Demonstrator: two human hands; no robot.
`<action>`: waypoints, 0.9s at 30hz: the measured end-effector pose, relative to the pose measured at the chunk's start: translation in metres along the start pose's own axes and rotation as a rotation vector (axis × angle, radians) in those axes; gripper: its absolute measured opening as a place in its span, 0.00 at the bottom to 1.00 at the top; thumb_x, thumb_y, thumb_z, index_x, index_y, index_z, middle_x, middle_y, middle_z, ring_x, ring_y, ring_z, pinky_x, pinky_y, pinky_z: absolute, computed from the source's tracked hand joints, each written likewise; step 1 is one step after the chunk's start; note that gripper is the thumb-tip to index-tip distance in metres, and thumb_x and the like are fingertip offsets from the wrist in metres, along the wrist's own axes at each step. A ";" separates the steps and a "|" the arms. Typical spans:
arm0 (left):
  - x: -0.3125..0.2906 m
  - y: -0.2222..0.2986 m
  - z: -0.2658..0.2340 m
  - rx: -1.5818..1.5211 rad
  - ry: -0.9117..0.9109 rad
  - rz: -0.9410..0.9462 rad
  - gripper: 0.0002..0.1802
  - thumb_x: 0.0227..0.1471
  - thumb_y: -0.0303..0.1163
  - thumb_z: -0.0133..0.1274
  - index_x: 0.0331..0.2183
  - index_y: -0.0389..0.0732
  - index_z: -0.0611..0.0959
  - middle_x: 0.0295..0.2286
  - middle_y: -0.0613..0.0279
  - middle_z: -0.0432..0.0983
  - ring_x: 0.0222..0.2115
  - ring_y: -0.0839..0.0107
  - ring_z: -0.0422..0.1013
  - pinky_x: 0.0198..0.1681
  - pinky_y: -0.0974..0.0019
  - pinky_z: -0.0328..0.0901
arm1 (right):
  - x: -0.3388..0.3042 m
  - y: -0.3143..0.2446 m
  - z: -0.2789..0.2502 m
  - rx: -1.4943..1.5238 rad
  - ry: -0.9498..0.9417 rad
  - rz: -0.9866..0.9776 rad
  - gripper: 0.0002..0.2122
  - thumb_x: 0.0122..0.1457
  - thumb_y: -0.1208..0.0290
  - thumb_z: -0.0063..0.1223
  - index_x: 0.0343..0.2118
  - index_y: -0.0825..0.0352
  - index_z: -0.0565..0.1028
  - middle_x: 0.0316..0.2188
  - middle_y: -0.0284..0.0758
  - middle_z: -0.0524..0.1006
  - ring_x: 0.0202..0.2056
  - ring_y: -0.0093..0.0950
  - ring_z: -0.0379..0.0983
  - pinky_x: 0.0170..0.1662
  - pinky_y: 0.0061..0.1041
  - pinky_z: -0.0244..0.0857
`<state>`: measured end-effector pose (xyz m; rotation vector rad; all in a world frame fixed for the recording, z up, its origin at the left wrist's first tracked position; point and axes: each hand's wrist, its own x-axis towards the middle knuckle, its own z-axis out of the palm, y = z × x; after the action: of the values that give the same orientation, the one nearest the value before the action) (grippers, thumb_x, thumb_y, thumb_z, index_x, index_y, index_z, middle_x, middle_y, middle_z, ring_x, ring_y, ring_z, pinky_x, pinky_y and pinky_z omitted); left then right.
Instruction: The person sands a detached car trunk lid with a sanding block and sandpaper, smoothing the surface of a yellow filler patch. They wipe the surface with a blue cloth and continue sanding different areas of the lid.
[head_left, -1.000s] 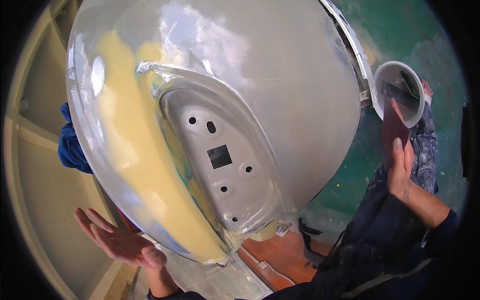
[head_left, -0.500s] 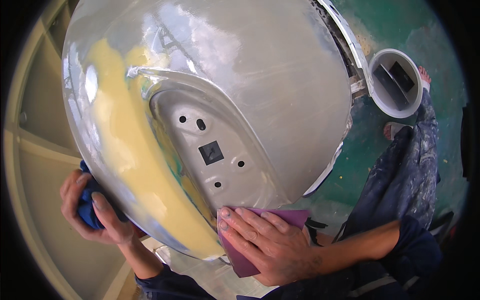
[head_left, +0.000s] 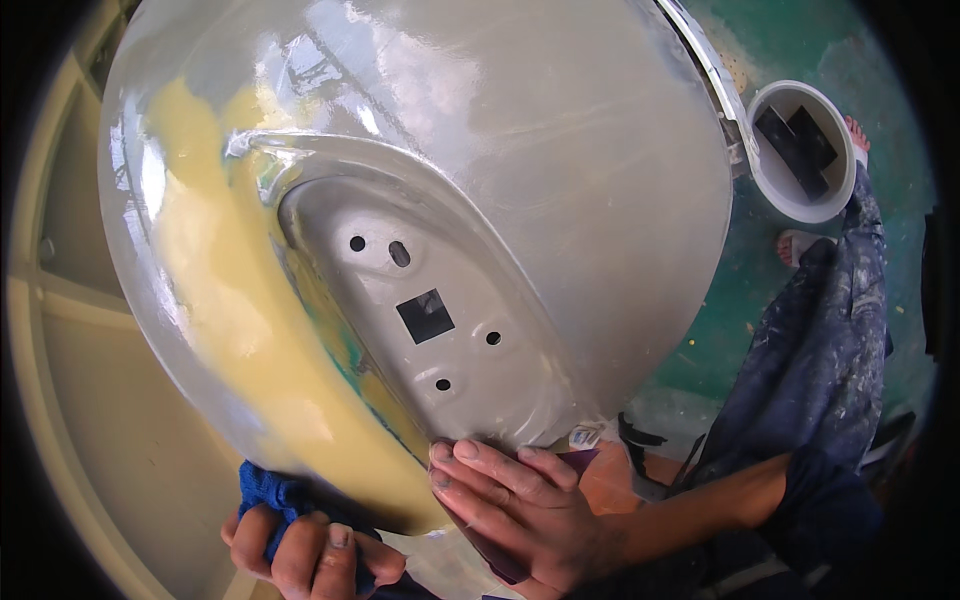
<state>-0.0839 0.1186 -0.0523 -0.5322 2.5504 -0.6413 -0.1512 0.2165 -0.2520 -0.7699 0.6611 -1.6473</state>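
A large wet grey rounded panel (head_left: 520, 180) with a yellow filler band fills the view; its recessed plate (head_left: 430, 320) has a square hole and several small holes. My right hand (head_left: 520, 505) lies flat at the panel's lower edge, pressing a dark purple sanding sheet (head_left: 580, 462) under its fingers. My left hand (head_left: 305, 545) sits below the panel's lower left edge, closed around a blue cloth (head_left: 270, 490).
A white bucket (head_left: 800, 150) holding dark blocks stands on the green floor (head_left: 750, 290) at upper right. My paint-spattered trouser leg (head_left: 820, 340) runs down the right side. A cream-coloured framed surface (head_left: 90, 400) lies under the panel on the left.
My right hand came down from near the bucket with the purple sheet and now presses it on the panel's lower edge. My left hand closed on the blue cloth and shifted right under the panel.
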 end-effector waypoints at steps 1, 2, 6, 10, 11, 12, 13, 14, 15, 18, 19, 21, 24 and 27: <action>-0.001 0.002 0.003 0.015 0.012 -0.010 0.11 0.50 0.31 0.59 0.36 0.38 0.84 0.30 0.54 0.79 0.32 0.51 0.75 0.33 0.51 0.71 | 0.003 -0.010 -0.015 0.038 -0.095 0.086 0.25 0.61 0.67 0.56 0.58 0.79 0.75 0.60 0.52 0.76 0.62 0.44 0.73 0.64 0.42 0.57; 0.000 0.002 0.004 0.033 0.021 -0.013 0.11 0.50 0.32 0.59 0.36 0.37 0.84 0.30 0.54 0.79 0.32 0.51 0.75 0.33 0.51 0.71 | 0.001 -0.013 -0.015 0.026 -0.115 0.115 0.25 0.63 0.67 0.53 0.59 0.79 0.74 0.61 0.51 0.75 0.64 0.43 0.71 0.66 0.42 0.53; -0.004 -0.004 0.009 0.038 0.106 0.073 0.14 0.56 0.41 0.58 0.33 0.38 0.84 0.25 0.56 0.78 0.29 0.52 0.74 0.31 0.53 0.69 | 0.005 -0.018 -0.012 0.219 -0.020 0.195 0.23 0.65 0.69 0.49 0.60 0.78 0.73 0.61 0.51 0.75 0.66 0.43 0.68 0.68 0.44 0.49; -0.005 -0.017 0.010 0.079 0.156 0.250 0.21 0.64 0.49 0.54 0.27 0.41 0.81 0.20 0.61 0.75 0.24 0.58 0.72 0.27 0.58 0.66 | 0.003 -0.019 -0.028 0.104 -0.166 0.154 0.23 0.66 0.67 0.50 0.59 0.80 0.73 0.58 0.53 0.77 0.63 0.44 0.72 0.69 0.45 0.49; -0.005 -0.018 0.012 0.087 0.187 0.299 0.23 0.65 0.51 0.52 0.26 0.42 0.80 0.20 0.62 0.75 0.22 0.59 0.71 0.26 0.59 0.65 | 0.002 -0.019 -0.024 0.130 -0.119 0.158 0.23 0.66 0.68 0.50 0.59 0.80 0.73 0.58 0.53 0.77 0.63 0.44 0.72 0.69 0.45 0.49; -0.004 -0.016 0.012 0.102 0.177 0.312 0.23 0.65 0.51 0.52 0.26 0.43 0.79 0.19 0.62 0.74 0.21 0.61 0.70 0.25 0.60 0.64 | 0.001 -0.018 -0.017 0.156 -0.072 0.162 0.23 0.66 0.68 0.51 0.58 0.80 0.73 0.58 0.53 0.77 0.63 0.44 0.72 0.69 0.45 0.49; -0.005 -0.014 0.012 0.118 0.167 0.325 0.23 0.66 0.51 0.51 0.26 0.44 0.78 0.19 0.63 0.74 0.20 0.62 0.69 0.24 0.60 0.63 | -0.001 -0.016 -0.012 0.182 -0.028 0.167 0.22 0.66 0.68 0.51 0.58 0.80 0.74 0.58 0.53 0.77 0.63 0.44 0.72 0.69 0.45 0.49; -0.002 -0.011 0.010 0.130 0.164 0.349 0.23 0.66 0.51 0.51 0.25 0.44 0.78 0.18 0.64 0.73 0.19 0.64 0.68 0.23 0.61 0.62 | -0.002 -0.017 -0.012 0.183 -0.009 0.155 0.22 0.66 0.68 0.51 0.57 0.80 0.74 0.57 0.53 0.77 0.62 0.44 0.72 0.68 0.44 0.50; 0.000 -0.006 0.009 0.131 0.135 0.344 0.22 0.66 0.50 0.51 0.25 0.46 0.77 0.18 0.65 0.73 0.20 0.65 0.68 0.24 0.61 0.61 | -0.004 -0.016 -0.014 0.183 0.009 0.145 0.21 0.66 0.69 0.51 0.57 0.80 0.74 0.57 0.53 0.78 0.62 0.44 0.73 0.68 0.44 0.50; 0.005 0.023 -0.004 0.203 -0.150 0.153 0.21 0.66 0.48 0.51 0.23 0.48 0.74 0.18 0.67 0.72 0.21 0.67 0.67 0.26 0.62 0.61 | 0.002 -0.012 -0.019 0.226 -0.052 0.168 0.21 0.66 0.69 0.51 0.56 0.80 0.74 0.56 0.54 0.78 0.62 0.45 0.73 0.68 0.44 0.51; -0.016 0.014 0.002 0.157 -0.081 0.174 0.14 0.60 0.45 0.52 0.29 0.47 0.76 0.23 0.62 0.74 0.27 0.61 0.69 0.32 0.56 0.62 | 0.005 -0.012 -0.022 0.242 -0.073 0.181 0.21 0.66 0.69 0.51 0.56 0.81 0.74 0.56 0.54 0.78 0.61 0.45 0.73 0.68 0.44 0.51; -0.009 0.012 0.008 0.152 0.023 0.212 0.13 0.59 0.45 0.52 0.30 0.46 0.77 0.24 0.61 0.74 0.27 0.60 0.69 0.32 0.56 0.62 | 0.005 -0.013 -0.021 0.223 -0.063 0.162 0.21 0.66 0.69 0.51 0.56 0.81 0.74 0.56 0.54 0.78 0.61 0.45 0.73 0.68 0.45 0.51; -0.004 0.006 0.012 0.158 0.116 0.288 0.20 0.64 0.48 0.52 0.24 0.47 0.76 0.18 0.66 0.72 0.21 0.66 0.67 0.25 0.62 0.60 | 0.001 -0.016 -0.015 0.212 -0.011 0.149 0.20 0.67 0.70 0.51 0.55 0.81 0.75 0.56 0.54 0.78 0.61 0.46 0.73 0.68 0.46 0.51; -0.005 0.004 0.013 0.157 0.122 0.308 0.20 0.64 0.49 0.52 0.25 0.46 0.77 0.17 0.65 0.72 0.20 0.66 0.67 0.25 0.62 0.61 | -0.001 -0.013 -0.013 0.213 0.015 0.138 0.19 0.67 0.71 0.50 0.54 0.81 0.75 0.56 0.54 0.78 0.61 0.47 0.73 0.69 0.47 0.50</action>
<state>-0.0745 0.1199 -0.0630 -0.0450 2.5895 -0.7700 -0.1696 0.2203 -0.2504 -0.5468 0.5270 -1.5689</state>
